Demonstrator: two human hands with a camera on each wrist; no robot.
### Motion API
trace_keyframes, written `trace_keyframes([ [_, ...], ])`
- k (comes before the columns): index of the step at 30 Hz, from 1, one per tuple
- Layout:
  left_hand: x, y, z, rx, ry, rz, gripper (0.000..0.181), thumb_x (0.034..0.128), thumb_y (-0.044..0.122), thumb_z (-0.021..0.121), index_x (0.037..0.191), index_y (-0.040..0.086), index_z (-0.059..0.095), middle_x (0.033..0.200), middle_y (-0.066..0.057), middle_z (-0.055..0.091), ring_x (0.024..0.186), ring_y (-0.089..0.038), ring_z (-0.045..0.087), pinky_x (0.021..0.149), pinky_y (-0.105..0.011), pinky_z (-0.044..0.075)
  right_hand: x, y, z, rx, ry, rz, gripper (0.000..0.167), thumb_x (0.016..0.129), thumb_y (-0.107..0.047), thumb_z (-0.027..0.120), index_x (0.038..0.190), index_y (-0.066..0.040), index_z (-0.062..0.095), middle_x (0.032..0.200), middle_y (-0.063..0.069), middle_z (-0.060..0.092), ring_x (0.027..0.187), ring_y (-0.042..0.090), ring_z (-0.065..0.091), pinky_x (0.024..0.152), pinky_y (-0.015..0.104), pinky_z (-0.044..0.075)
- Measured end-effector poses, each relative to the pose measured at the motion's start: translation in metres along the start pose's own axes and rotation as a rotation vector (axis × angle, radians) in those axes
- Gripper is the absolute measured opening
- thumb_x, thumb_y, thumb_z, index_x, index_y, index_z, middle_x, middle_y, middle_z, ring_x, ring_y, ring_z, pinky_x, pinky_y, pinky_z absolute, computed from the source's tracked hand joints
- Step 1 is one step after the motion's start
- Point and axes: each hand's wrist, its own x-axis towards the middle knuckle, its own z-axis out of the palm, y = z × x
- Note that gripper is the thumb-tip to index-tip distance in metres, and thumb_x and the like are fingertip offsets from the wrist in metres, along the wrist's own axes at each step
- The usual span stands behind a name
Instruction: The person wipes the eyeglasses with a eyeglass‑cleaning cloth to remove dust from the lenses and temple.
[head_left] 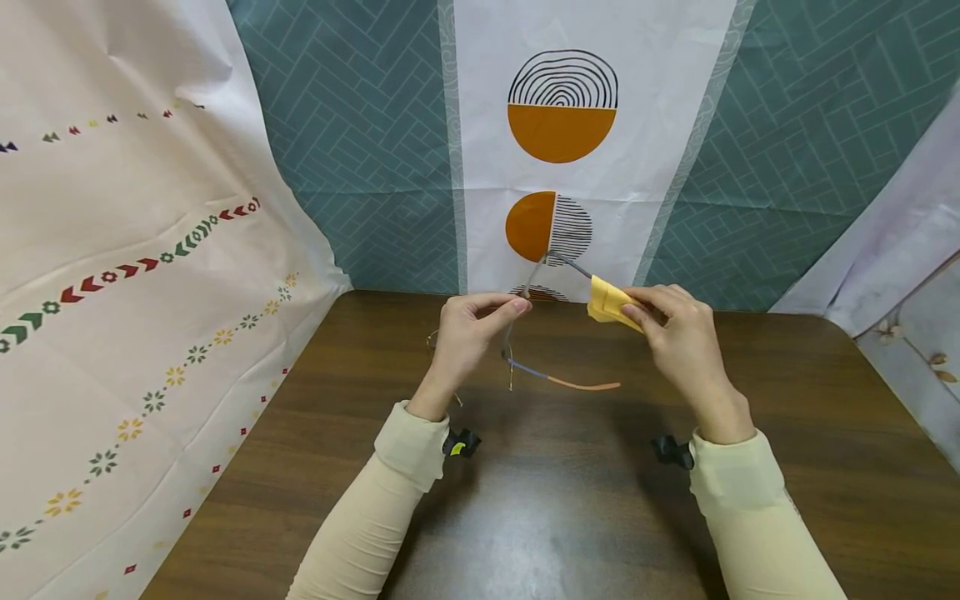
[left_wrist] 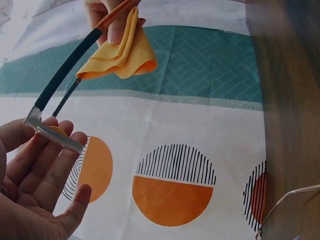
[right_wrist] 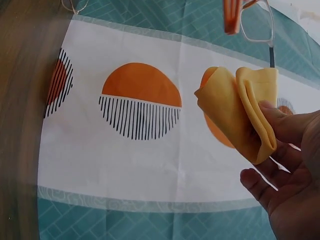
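My left hand [head_left: 468, 337] pinches the frame of a pair of eyeglasses [head_left: 532, 372] between thumb and fingers, raised above the table. One temple, dark with an orange tip, hangs toward me. With its thumb and fingers, my right hand [head_left: 686, 346] grips a folded yellow cloth [head_left: 611, 303]. The cloth wraps the end of the other temple, whose tip is hidden inside it. In the left wrist view the clear front of the eyeglasses [left_wrist: 57, 136] lies along the left fingers. The right wrist view shows the cloth [right_wrist: 257, 112] bunched under the right thumb.
A second pair of glasses with thin gold wire [head_left: 512, 379] rests on the brown table [head_left: 570, 500], partly hidden behind the left hand. A patterned curtain [head_left: 360, 125] hangs behind the table. White printed fabric [head_left: 187, 333] borders the left side.
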Motion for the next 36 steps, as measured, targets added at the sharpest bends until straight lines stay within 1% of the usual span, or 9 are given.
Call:
trace_keyframes([
  [2,0.000,0.000,-0.001,-0.012,0.000,-0.010,0.017,0.0949,0.018,0.078,0.104,0.003,0.082,0.097,-0.006,0.080,0.094,-0.015,0.073,0.082,-0.028,0.055,0.000,0.001,-0.001,-0.001,0.001,0.006,0.022,0.086,0.001,0.081,0.107,0.005,0.078,0.091,0.017,0.075,0.078,0.021,0.057,0.066,0.016,0.038],
  [7,0.002,-0.001,-0.005,-0.034,0.024,-0.043,0.019,0.0958,0.019,0.077,0.103,0.003,0.082,0.097,-0.007,0.080,0.090,-0.014,0.072,0.073,-0.024,0.054,0.000,0.001,-0.004,-0.023,0.007,0.034,0.023,0.086,0.001,0.081,0.109,0.005,0.078,0.092,0.018,0.075,0.077,0.021,0.055,0.065,0.018,0.037],
  [12,0.003,-0.001,-0.008,-0.065,0.092,-0.061,0.020,0.0959,0.021,0.077,0.103,0.003,0.082,0.095,-0.006,0.080,0.088,-0.014,0.073,0.067,-0.022,0.057,-0.001,0.000,-0.007,-0.059,0.019,0.060,0.020,0.088,0.003,0.080,0.108,0.003,0.078,0.092,0.018,0.075,0.077,0.023,0.055,0.066,0.025,0.037],
  [17,0.005,-0.002,-0.008,-0.074,0.185,-0.004,0.018,0.0954,0.017,0.078,0.100,0.000,0.082,0.092,-0.010,0.079,0.087,-0.017,0.074,0.079,-0.026,0.059,-0.001,-0.002,-0.009,-0.086,0.024,0.049,0.018,0.088,0.006,0.079,0.105,0.001,0.079,0.091,0.016,0.074,0.079,0.026,0.053,0.072,0.037,0.035],
  [20,0.005,-0.003,-0.007,-0.069,0.210,0.002,0.018,0.0950,0.017,0.078,0.099,-0.001,0.082,0.093,-0.012,0.079,0.088,-0.018,0.075,0.082,-0.027,0.058,-0.001,-0.006,-0.007,-0.108,0.007,0.007,0.017,0.087,0.007,0.080,0.103,0.002,0.079,0.088,0.015,0.072,0.079,0.028,0.053,0.073,0.040,0.035],
  [24,0.004,-0.002,-0.003,-0.061,0.224,-0.022,0.021,0.0939,0.020,0.080,0.100,0.001,0.082,0.093,-0.011,0.080,0.088,-0.021,0.075,0.071,-0.024,0.059,-0.002,-0.013,0.001,-0.176,-0.024,-0.092,0.017,0.085,0.008,0.081,0.101,0.003,0.078,0.084,0.013,0.066,0.076,0.031,0.052,0.069,0.042,0.037],
  [27,0.002,-0.002,0.000,-0.038,0.235,-0.023,0.021,0.0929,0.023,0.082,0.100,0.004,0.083,0.093,-0.009,0.080,0.085,-0.021,0.073,0.062,-0.021,0.055,-0.005,-0.022,0.008,-0.217,-0.048,-0.170,0.018,0.083,0.008,0.082,0.099,0.003,0.077,0.083,0.012,0.062,0.073,0.031,0.050,0.066,0.042,0.038],
  [31,0.000,-0.002,0.004,0.020,0.247,-0.003,0.021,0.0919,0.025,0.083,0.100,0.006,0.084,0.091,-0.006,0.080,0.080,-0.015,0.070,0.062,-0.022,0.049,-0.010,-0.036,0.018,-0.237,-0.082,-0.258,0.019,0.081,0.013,0.079,0.098,0.004,0.075,0.082,0.011,0.058,0.072,0.031,0.049,0.066,0.040,0.041],
  [36,-0.002,-0.004,0.011,0.094,0.265,0.015,0.022,0.0904,0.027,0.084,0.099,0.007,0.084,0.090,-0.003,0.080,0.081,-0.011,0.070,0.068,-0.024,0.051,-0.015,-0.052,0.031,-0.271,-0.122,-0.343,0.017,0.082,0.013,0.077,0.096,0.005,0.073,0.080,0.010,0.054,0.073,0.030,0.050,0.065,0.038,0.041],
])
